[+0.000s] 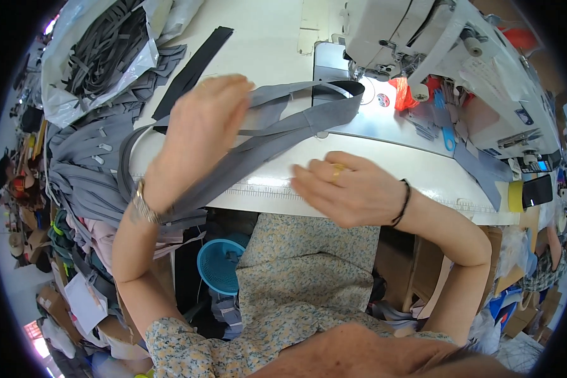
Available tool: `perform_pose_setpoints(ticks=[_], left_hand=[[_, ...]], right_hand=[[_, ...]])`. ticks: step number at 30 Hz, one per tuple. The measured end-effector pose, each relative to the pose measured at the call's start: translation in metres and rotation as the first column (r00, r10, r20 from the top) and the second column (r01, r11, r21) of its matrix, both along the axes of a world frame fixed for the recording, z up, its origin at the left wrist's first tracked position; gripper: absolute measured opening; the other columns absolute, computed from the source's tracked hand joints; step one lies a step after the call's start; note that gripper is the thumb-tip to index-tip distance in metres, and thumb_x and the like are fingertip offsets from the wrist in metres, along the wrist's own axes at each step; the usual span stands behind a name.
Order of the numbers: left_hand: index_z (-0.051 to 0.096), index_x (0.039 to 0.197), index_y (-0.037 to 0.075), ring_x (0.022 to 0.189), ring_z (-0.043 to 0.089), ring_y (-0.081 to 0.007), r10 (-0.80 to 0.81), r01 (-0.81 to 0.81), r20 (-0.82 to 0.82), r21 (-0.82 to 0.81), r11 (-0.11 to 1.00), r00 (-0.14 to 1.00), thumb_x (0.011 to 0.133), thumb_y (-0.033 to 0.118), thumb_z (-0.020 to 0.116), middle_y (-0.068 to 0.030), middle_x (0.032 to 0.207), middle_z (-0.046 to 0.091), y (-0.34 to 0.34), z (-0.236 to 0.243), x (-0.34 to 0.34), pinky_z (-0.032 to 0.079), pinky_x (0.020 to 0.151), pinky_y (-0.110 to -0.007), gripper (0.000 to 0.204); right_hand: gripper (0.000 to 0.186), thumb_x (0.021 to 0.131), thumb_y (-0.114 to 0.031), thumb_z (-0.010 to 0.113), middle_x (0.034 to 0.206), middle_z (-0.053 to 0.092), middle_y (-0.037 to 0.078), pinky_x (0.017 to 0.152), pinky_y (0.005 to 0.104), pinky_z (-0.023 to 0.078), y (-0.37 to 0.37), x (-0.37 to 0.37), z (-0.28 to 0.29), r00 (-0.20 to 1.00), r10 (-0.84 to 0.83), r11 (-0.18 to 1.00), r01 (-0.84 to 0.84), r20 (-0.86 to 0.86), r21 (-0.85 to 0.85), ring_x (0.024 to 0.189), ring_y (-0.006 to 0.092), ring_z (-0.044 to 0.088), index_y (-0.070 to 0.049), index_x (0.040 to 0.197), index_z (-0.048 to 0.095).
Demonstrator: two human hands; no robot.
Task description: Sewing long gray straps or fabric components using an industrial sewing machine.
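Note:
A long grey fabric band (277, 129), joined by a seam, runs in a loop over the white sewing table, its far bend beside the sewing machine's needle area (354, 70). My left hand (211, 113) is over the left part of the band; its fingers are bent and smeared by motion, so any grip on the fabric is hidden. Above the table's front edge my right hand (346, 189) has its fingers curled together, apart from the band. Whatever may be between those fingertips does not show. The sewing machine (416, 41) stands at the far right.
Grey pieces with zippers (88, 157) pile up at the left, near a white bag (57, 94) of dark strips. A black strip (195, 69) lies behind my left hand. Blue-handled scissors (446, 126) and scraps lie under the machine arm. A blue basket (217, 268) hangs below the table.

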State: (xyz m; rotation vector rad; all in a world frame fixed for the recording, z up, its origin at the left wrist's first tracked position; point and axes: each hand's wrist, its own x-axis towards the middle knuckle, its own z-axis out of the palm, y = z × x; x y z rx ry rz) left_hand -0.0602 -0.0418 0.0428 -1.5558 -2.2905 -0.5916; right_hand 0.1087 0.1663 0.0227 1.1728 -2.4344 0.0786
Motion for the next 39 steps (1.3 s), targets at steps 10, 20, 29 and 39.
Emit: perform_pose_setpoints(ticks=[10, 20, 29, 39], left_hand=[[0.071, 0.098, 0.004, 0.080, 0.069, -0.0290, 0.090, -0.085, 0.190, -0.036, 0.996, 0.978, 0.089, 0.012, 0.064, -0.0142, 0.090, 0.071, -0.004, -0.035, -0.039, 0.055, 0.071, -0.038, 0.014], [0.077, 0.091, 0.006, 0.084, 0.064, -0.0278, -0.016, 0.014, 0.128, 0.015, 1.000, 0.992, 0.082, 0.013, 0.071, -0.0101, 0.084, 0.072, 0.014, -0.008, -0.060, 0.051, 0.078, -0.038, 0.013], [0.077, 0.089, 0.006, 0.085, 0.056, -0.0265, -0.285, 0.288, 0.274, 0.033, 0.957, 0.918, 0.078, 0.007, 0.074, -0.0073, 0.079, 0.067, 0.093, -0.038, 0.027, 0.049, 0.075, -0.037, 0.011], [0.074, 0.093, 0.008, 0.088, 0.058, -0.0267, -0.161, 0.147, 0.225, 0.077, 0.986, 0.961, 0.081, 0.006, 0.073, -0.0049, 0.089, 0.066, 0.086, -0.050, 0.006, 0.047, 0.077, -0.035, 0.012]], right_hand=[[0.025, 0.073, -0.009, 0.063, 0.095, 0.052, 0.012, 0.062, 0.0319, 0.053, -0.043, -0.026, -0.016, 0.930, -0.289, 0.948, 0.311, 0.229, -0.065, 0.078, 0.0228, 0.060, 0.001, 0.095, 0.057], [0.031, 0.073, -0.016, 0.075, 0.083, 0.059, 0.009, 0.054, 0.0381, 0.050, -0.015, 0.117, -0.022, 0.245, 0.368, 0.743, 0.502, 0.897, -0.443, 0.064, 0.0285, 0.061, -0.004, 0.088, 0.051], [0.023, 0.081, -0.016, 0.069, 0.093, 0.057, 0.010, 0.078, 0.0410, 0.051, 0.012, 0.058, 0.004, 0.824, -0.371, 0.858, 0.481, 0.428, -0.181, 0.089, 0.0314, 0.059, -0.003, 0.096, 0.059], [0.033, 0.079, -0.017, 0.072, 0.121, 0.057, 0.013, 0.101, 0.0433, 0.043, 0.022, 0.052, -0.025, 0.895, -0.099, 0.910, 0.259, 0.436, -0.325, 0.116, 0.0301, 0.055, -0.008, 0.109, 0.062]])
